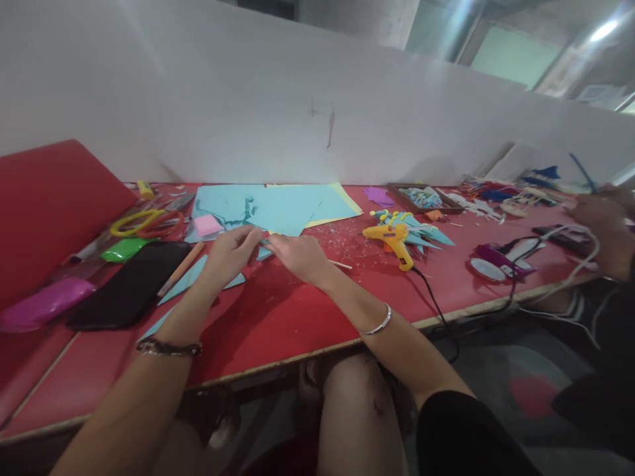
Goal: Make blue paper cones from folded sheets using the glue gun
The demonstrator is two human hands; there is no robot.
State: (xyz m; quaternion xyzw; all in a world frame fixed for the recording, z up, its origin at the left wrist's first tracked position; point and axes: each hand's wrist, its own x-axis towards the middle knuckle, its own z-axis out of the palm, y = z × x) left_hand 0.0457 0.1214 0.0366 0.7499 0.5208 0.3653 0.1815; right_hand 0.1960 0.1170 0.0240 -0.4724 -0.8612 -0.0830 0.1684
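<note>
Red covers the table (297, 324), and in the head view the person's two hands meet over it, left of the middle. The left hand (241, 243) and the right hand (296, 254) are brought close together, fingertips bent inward and pinching a small light-blue paper piece (264, 252) between them; the fingers hide most of its upper part. The left wrist wears a dark bracelet (169, 347), the right a silver bangle (380, 320).

Just beyond the hands, large light-blue sheets (285, 203) lie against the far wall (238, 119), with a pink pad (207, 226) at their near left. Light-blue cut pieces (186, 283) lie under and beside the left forearm, next to an orange stick (182, 268) and a flat black object (129, 284). Farther left are a green packet (126, 250), a magenta packet (47, 301) and yellow scissor handles (136, 223).

To the right, a pale stick (340, 264) lies near the right wrist. Beyond it, a yellow glue gun (395, 242) rests before a spiky blue paper shape (430, 233), nearer than a brown tray (397, 195). At the far right edge, a co-worker's hand (602, 215) is blurred.
</note>
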